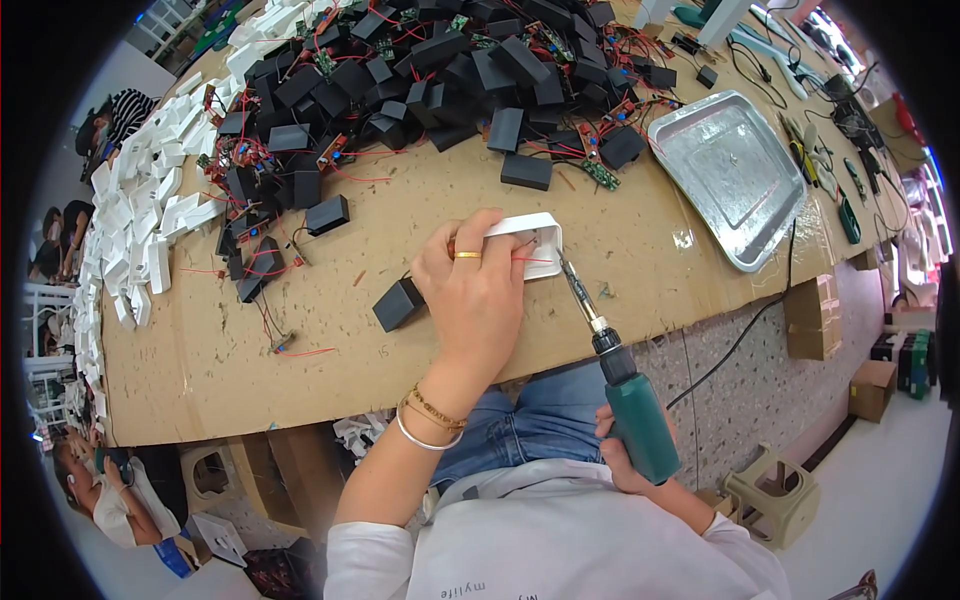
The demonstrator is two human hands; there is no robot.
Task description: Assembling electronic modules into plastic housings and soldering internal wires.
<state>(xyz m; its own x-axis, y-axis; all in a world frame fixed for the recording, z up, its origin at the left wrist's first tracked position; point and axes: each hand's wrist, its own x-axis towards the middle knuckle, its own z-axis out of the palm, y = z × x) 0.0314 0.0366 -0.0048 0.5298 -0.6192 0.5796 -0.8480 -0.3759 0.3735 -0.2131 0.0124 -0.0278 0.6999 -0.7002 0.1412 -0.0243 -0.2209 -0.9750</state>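
My left hand (472, 285) is closed around an open white plastic housing (543, 228), holding it just above the cardboard-covered table. Thin red wires (532, 260) show inside the housing; the rest of its inside is hidden by my fingers. My right hand (622, 455) grips a green corded electric screwdriver (642, 425), its thumb and fingers wrapped round the handle. The metal shaft slants up to the left, its tip at the right end of the housing; whether it touches cannot be made out. Beside my left wrist lies a black box (399, 304) on the cardboard.
A big heap of black boxes (440, 50) with red wires and small circuit boards covers the far side. White housings (150, 225) pile up at the left. On the right lie a metal tray (735, 170) and pliers (800, 150). The screwdriver's black cord (745, 340) crosses the table's right edge.
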